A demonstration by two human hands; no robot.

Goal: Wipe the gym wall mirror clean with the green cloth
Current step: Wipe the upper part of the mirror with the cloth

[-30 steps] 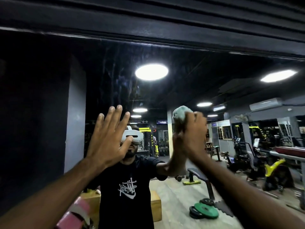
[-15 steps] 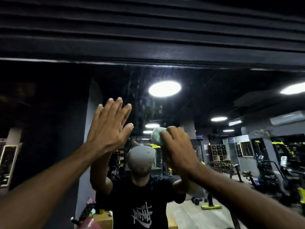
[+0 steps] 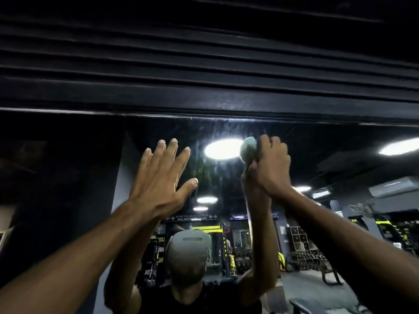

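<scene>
Both hands sit higher on the mirror (image 3: pixel 68 177) than half a second ago. The green cloth (image 3: pixel 248 148) was then below the reflected round light (image 3: pixel 223 149); it is now level with that light, at its right edge. The camera view has also tilted upward.

Right hand (image 3: pixel 269 164): just right of the round light, fingers curled tight round the bunched cloth. Only a rounded pale-green wad shows past the knuckles, on the side facing the light. The cloth appears pressed to the glass; actual contact cannot be confirmed.

Left hand (image 3: pixel 161 177): left of the light and slightly lower, fingers straight and spread, thumb out toward the light, holding nothing. The palm faces the mirror. Whether it touches the glass cannot be told.

Mirror surface around the light: faint vertical streaks, running below it and up to the top edge of the glass above it.

Above the light, past that edge: a black ribbed panel (image 3: pixel 204 64).

Below the light: reflection of the person with a grey headset (image 3: pixel 188 250), both arms raised. Gym racks and yellow-black equipment are reflected lower right of the light.
</scene>
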